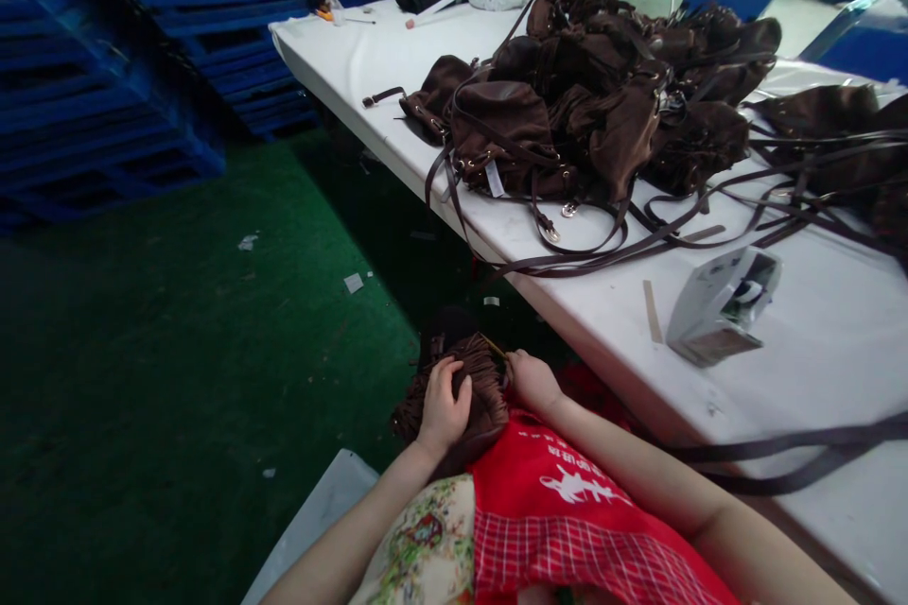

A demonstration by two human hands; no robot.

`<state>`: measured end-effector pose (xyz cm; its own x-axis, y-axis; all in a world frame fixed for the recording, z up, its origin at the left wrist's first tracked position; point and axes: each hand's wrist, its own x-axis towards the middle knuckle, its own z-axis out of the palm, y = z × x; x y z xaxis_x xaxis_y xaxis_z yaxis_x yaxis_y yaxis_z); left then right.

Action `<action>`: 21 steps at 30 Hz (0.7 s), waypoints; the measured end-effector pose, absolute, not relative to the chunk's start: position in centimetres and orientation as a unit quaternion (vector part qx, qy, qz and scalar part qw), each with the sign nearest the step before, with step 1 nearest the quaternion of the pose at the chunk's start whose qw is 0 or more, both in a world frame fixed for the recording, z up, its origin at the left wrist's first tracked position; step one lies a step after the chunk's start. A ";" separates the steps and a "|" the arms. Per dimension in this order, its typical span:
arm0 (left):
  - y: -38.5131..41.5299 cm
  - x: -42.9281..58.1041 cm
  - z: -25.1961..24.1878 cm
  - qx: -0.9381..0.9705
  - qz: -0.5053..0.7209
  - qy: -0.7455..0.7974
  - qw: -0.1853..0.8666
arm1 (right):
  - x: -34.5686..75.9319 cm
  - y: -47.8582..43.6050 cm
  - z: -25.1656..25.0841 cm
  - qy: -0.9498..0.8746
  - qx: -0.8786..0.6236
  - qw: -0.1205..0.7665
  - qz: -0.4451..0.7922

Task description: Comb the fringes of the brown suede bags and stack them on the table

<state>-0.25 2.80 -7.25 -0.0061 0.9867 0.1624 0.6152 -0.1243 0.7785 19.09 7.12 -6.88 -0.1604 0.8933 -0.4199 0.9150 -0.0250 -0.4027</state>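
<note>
A brown drawstring bag [486, 388] with gathered fabric rests at my lap, against the red apron [546, 473]. My left hand [446, 406] lies over the bag with its fingers bent into the gathers, holding it. On the bag's right side, my right hand [531, 381] is closed on a thin yellowish stick [493, 346] that points toward the gathers. The stick's far end and its exact kind are too small to make out.
A white table [574, 302] runs along my right. It bears a heap of brown bags [596, 85] with straps trailing near the edge, and an open white box [724, 307]. Blue pallets [205, 9] are stacked at the left. Scraps lie on the green floor [213, 340].
</note>
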 end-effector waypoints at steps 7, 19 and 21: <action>2.9 -0.2 -7.2 0.659 0.358 0.609 0.259 | 19.4 8.2 -7.9 0.657 0.649 0.036 -0.381; 2.9 -0.1 -7.1 0.656 0.356 0.612 0.260 | 19.9 6.9 -5.6 0.706 0.656 0.088 -0.250; 2.9 0.0 -7.2 0.657 0.354 0.611 0.264 | 20.3 7.1 -6.3 0.700 0.662 0.092 -0.250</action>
